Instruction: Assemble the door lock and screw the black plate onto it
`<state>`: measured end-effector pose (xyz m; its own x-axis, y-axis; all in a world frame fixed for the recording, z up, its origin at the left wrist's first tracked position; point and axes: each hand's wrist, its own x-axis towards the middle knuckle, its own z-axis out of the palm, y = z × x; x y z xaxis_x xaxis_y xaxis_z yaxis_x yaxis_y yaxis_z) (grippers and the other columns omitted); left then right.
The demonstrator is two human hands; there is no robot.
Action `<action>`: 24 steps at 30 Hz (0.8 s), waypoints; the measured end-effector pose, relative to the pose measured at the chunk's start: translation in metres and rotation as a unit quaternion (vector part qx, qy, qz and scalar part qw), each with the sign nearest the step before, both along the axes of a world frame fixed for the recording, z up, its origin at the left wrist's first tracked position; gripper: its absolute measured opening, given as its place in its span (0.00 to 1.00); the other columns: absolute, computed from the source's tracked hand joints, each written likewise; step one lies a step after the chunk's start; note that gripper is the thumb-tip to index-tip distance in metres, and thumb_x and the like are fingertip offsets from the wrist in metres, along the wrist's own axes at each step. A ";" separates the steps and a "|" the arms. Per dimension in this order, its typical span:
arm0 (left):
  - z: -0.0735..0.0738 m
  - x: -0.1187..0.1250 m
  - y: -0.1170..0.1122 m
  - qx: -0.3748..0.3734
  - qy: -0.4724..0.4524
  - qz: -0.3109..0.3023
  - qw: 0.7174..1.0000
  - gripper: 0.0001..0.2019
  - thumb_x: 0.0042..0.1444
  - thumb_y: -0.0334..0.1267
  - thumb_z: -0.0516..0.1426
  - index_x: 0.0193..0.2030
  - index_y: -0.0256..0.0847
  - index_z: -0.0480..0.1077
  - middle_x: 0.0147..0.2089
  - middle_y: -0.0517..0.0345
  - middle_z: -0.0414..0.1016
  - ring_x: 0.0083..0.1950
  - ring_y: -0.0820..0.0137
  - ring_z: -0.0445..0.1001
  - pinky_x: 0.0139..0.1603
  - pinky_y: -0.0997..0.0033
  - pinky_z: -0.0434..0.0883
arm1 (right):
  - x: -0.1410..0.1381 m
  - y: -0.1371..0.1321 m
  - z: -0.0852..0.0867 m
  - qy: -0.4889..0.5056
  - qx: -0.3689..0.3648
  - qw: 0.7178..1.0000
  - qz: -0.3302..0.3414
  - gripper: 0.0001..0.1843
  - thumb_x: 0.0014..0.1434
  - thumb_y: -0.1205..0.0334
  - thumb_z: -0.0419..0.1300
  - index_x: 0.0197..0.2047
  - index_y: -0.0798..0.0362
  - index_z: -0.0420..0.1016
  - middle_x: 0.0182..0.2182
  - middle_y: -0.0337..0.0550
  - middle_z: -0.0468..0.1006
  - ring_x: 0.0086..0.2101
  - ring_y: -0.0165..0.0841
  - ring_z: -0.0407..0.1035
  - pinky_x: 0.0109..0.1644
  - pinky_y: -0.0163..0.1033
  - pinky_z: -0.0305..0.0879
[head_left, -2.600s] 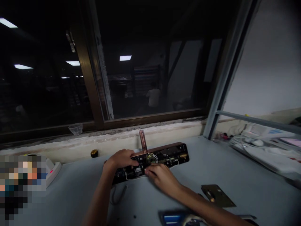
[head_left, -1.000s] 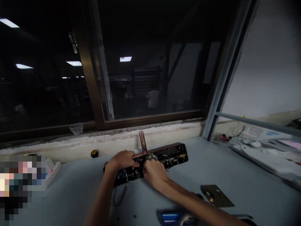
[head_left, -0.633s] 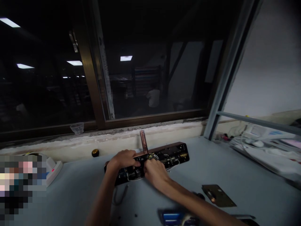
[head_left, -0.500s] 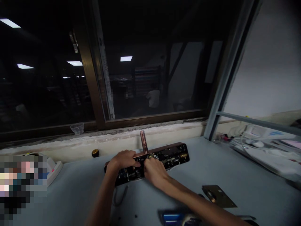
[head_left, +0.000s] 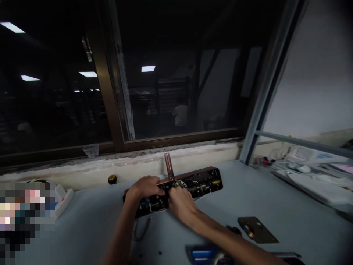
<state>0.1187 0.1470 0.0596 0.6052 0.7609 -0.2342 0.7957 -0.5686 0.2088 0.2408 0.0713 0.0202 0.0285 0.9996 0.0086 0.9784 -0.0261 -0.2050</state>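
Observation:
A long open housing (head_left: 202, 182), copper-coloured outside and black inside, lies aslant on the table; it looks like a door lock panel. Small mechanical parts and white wires fill its inside, and a copper lever handle (head_left: 169, 166) sticks up behind it. My left hand (head_left: 147, 186) clasps the housing left of its middle, thumb on the open face and fingers over the far edge. Close beside it, my right hand (head_left: 180, 201) is closed against the parts at the middle. Its fingertips and whatever they grip are hidden.
A flat dark metal plate (head_left: 257, 230) lies at the right, near a blue object (head_left: 204, 255) at the front edge. Behind stand a gold-black knob (head_left: 112, 179) and a clear plastic cup (head_left: 91, 150) on the sill. White equipment (head_left: 306, 173) sits beyond the metal frame (head_left: 255, 121).
My right hand has shifted very slightly at the middle of the housing. My left hand keeps its hold, and the housing stays in place.

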 end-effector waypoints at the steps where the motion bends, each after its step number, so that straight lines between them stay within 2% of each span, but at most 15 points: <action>1: 0.000 0.000 0.000 0.000 -0.001 0.000 1.000 0.17 0.43 0.49 0.53 0.38 0.43 0.68 0.39 0.56 0.74 0.41 0.64 0.71 0.34 0.73 0.63 | 0.000 0.001 0.000 -0.002 0.003 1.000 -0.006 0.13 0.52 0.71 0.51 0.38 0.58 0.74 0.35 0.56 0.76 0.38 0.38 0.70 0.38 0.36 0.61; 5: 0.002 0.001 -0.002 -0.002 -0.008 -0.002 1.000 0.16 0.43 0.48 0.53 0.37 0.42 0.68 0.38 0.56 0.75 0.40 0.64 0.71 0.33 0.73 0.63 | -0.001 0.004 -0.001 -0.013 0.011 1.000 -0.012 0.13 0.50 0.71 0.52 0.37 0.57 0.75 0.35 0.55 0.77 0.37 0.37 0.71 0.37 0.36 0.61; 15: 0.007 0.002 -0.006 -0.013 -0.015 0.003 1.000 0.14 0.43 0.47 0.53 0.35 0.42 0.69 0.34 0.58 0.75 0.39 0.65 0.71 0.32 0.74 0.63 | 0.008 0.001 -0.006 -0.015 0.023 0.999 0.023 0.15 0.48 0.74 0.50 0.34 0.58 0.76 0.34 0.57 0.77 0.36 0.43 0.71 0.33 0.38 0.61; 24: 0.007 0.003 -0.007 -0.009 -0.008 0.008 1.000 0.15 0.43 0.47 0.53 0.35 0.41 0.69 0.35 0.56 0.75 0.39 0.65 0.72 0.32 0.74 0.64 | 0.011 0.000 -0.015 0.013 0.029 0.999 0.007 0.14 0.49 0.73 0.50 0.31 0.56 0.76 0.32 0.52 0.78 0.34 0.38 0.72 0.31 0.34 0.56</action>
